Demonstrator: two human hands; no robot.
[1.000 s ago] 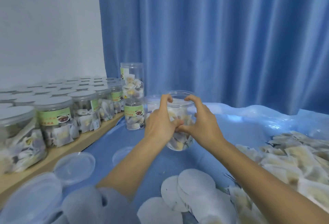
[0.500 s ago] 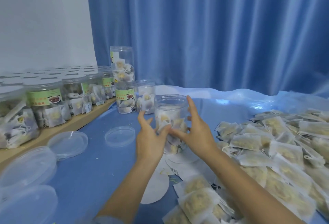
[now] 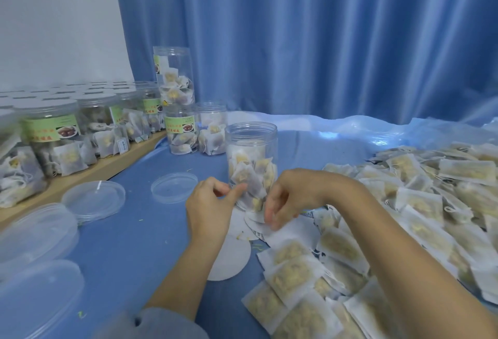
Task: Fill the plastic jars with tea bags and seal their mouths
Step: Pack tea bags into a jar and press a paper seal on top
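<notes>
Open filled jar point(image 3: 252, 166) upright, left hand point(image 3: 208, 208), right hand point(image 3: 285, 198) beside it

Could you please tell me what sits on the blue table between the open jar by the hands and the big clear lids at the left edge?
In the head view, one small clear lid lies flat on the blue cloth between the open jar and the larger lids.

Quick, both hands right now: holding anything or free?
Left hand: fingers loosely curled beside the open jar, holding nothing.
Right hand: fingers curled down over the white paper discs; whether it pinches one cannot be told.

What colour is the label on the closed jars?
Green, on the closed jars; head view shows it.
</notes>
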